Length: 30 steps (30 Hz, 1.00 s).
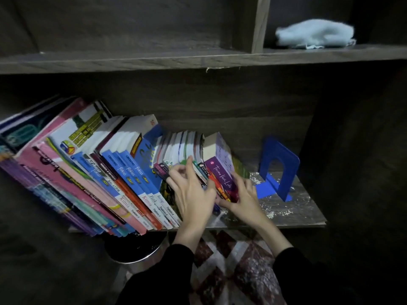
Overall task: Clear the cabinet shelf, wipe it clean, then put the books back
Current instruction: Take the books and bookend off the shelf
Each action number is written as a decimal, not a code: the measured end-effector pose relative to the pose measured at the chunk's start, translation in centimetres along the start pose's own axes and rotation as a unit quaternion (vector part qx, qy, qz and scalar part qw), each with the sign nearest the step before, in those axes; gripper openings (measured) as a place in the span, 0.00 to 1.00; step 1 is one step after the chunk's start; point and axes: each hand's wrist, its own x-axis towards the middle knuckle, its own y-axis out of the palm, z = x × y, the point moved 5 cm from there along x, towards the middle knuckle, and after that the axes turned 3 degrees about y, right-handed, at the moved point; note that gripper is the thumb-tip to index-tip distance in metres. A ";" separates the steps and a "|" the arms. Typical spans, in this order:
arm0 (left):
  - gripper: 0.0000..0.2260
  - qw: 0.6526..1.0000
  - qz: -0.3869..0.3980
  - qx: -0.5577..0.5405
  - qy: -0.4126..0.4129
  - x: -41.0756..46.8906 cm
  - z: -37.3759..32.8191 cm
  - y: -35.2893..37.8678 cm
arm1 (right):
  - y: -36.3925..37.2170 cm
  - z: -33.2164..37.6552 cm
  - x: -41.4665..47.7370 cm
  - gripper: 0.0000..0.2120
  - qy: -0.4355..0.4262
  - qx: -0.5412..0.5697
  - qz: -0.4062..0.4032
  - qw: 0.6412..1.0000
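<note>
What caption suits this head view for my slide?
Left hand and right hand hold small paperbacks on the lower shelf, blue bookend alongside, pale cloth on the shelf above.

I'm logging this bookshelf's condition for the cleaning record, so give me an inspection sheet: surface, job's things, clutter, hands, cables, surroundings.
Surface: shelf, dark wood, white specks strewn over its bare right end.
Job's things: large books lean in a row at the left; small books and purple book stand beside them; pale cloth lies bunched in the upper right compartment.
Clutter: blue bookend upright at the right, apart from the books.
Grippers: left hand pinches the small books' spines; right hand grips the purple book's lower end.
Cables: nothing seen.
Surroundings: round dark-topped container below the shelf; patterned floor.
</note>
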 end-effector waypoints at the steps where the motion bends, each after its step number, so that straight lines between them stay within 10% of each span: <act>1: 0.32 1.000 -0.003 -0.011 0.005 0.0 -0.2 0.1 | 0.0 -0.1 0.1 0.43 -0.003 0.002 -0.004 1.000; 16: 0.32 0.987 0.135 -0.072 0.057 1.1 -6.4 4.0 | -1.4 -2.8 -0.4 0.45 -0.038 0.111 -0.039 0.992; 22: 0.38 0.996 0.075 -0.021 0.032 1.0 -6.6 5.2 | -1.0 -3.5 -0.8 0.48 -0.081 0.086 -0.013 0.993; 30: 0.23 0.996 -0.009 -0.081 0.030 0.5 -6.1 5.3 | -0.1 -3.9 -0.9 0.49 -0.114 0.053 -0.025 0.992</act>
